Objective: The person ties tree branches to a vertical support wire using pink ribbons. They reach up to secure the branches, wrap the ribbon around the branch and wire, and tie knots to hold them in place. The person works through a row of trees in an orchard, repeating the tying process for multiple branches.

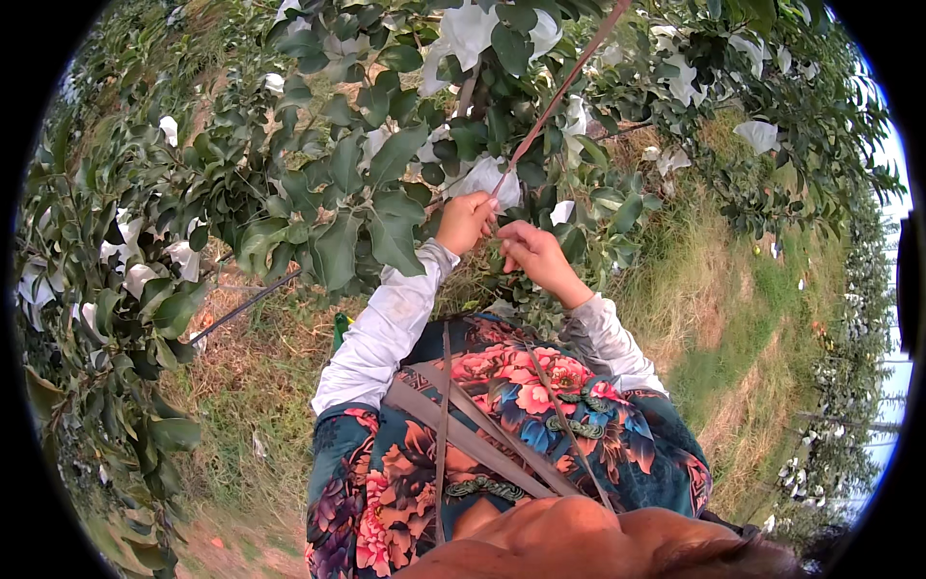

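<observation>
My left hand [466, 221] pinches the lower end of a pinkish-brown strap [553, 108] between thumb and fingers. The strap runs taut from there up and to the right, past the top edge of the view. Close on the right, my right hand [534, 253] has its fingers curled and apart, with nothing plainly in them. Just above both hands hangs a white bag [492, 181] among the leaves. A cluster of broad green leaves [369, 210] is to the left of my left hand.
Leafy branches with several white bags [466, 32] spread across the top and left. A dark thin line [246, 302] slants through the left foliage. Grass [723, 340] covers the ground at the right, beside a farther row of trees [846, 391].
</observation>
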Tool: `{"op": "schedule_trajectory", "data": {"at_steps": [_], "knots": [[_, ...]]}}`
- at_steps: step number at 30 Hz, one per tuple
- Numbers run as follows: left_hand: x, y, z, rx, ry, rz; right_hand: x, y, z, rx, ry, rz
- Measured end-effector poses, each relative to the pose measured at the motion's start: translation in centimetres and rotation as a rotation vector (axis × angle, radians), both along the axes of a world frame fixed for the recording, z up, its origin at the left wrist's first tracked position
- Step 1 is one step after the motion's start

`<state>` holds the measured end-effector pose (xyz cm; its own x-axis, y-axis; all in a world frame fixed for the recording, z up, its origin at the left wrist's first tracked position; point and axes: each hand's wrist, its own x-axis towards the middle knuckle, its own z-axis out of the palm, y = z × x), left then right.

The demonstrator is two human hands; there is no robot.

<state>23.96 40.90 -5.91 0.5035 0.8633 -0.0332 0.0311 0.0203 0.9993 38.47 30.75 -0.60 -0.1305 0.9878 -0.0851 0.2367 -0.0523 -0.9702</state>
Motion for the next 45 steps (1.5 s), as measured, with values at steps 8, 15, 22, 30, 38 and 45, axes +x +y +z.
{"op": "schedule_trajectory", "data": {"at_steps": [8, 15, 22, 30, 38, 45], "knots": [[6.4, -0.1, -2.1, -0.047, -0.065, 0.026, 3.4, 5.4, -0.3, 0.437, -0.293, -0.325], [10.4, 0.0, -4.6, -0.2, -0.106, 0.064, 8.0, 7.8, -3.7, 0.453, -0.568, -0.373], [12.7, -0.8, -10.4, -0.232, 0.029, 0.24, 9.9, 10.6, -5.9, 0.451, -0.774, -0.54], [15.4, 1.6, -14.2, -0.229, 0.015, 0.45, 10.6, 11.1, -9.7, 0.763, -1.175, -0.535], [17.1, 1.3, -12.4, 0.015, 0.229, 0.668, 9.5, 10.3, -8.1, 0.453, -1.037, -0.378], [15.9, 2.4, -13.3, -0.145, -0.065, 0.516, 9.9, 10.2, -7.3, 0.479, -0.897, -0.333]]}}
